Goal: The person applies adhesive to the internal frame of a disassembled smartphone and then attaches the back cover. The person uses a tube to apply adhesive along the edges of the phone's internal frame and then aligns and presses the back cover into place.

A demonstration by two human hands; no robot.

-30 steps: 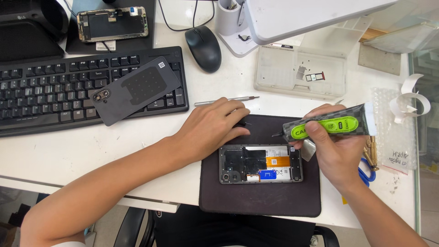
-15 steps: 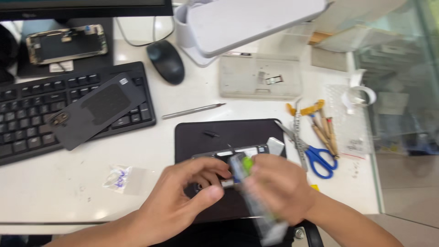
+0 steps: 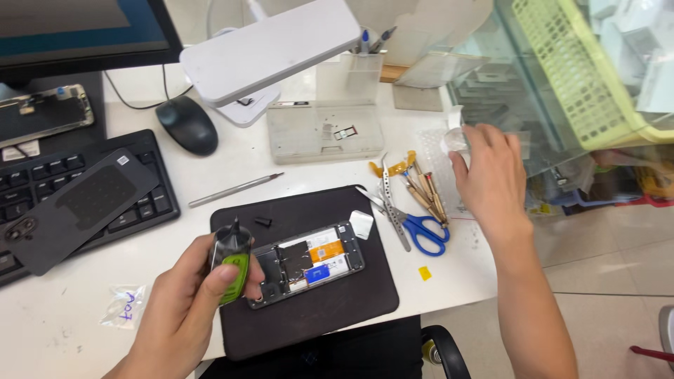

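Under the left hand (image 3: 186, 309), a dark rectangular work mat (image 3: 309, 309) on the white desk (image 3: 63, 337), likely there to stop small parts sliding. Left of that hand, tilted across the black keyboard (image 3: 151, 203), a grey phone back cover (image 3: 77, 207), inner side up, set out of the way. Just right of the left hand, on the mat: opened smartphone body (image 3: 309, 263), internals showing, orange and blue patches on the boards. Left hand closed around a small black tube with a green label and a pointed black nozzle (image 3: 230, 260), nozzle up, thumb across the label, held clear of the phone. Right hand (image 3: 491, 179) well off to the right, fingers curled onto a roll of clear tape (image 3: 455, 140) at the desk edge; grip partly hidden, closure hard to judge. Just left of the right hand: blue-handled scissors (image 3: 414, 228), steel tweezers (image 3: 386, 186), yellow-handled screwdrivers (image 3: 421, 189). Below-left of the left hand, a small clear plastic bag with red handwriting (image 3: 126, 307), lying flat.
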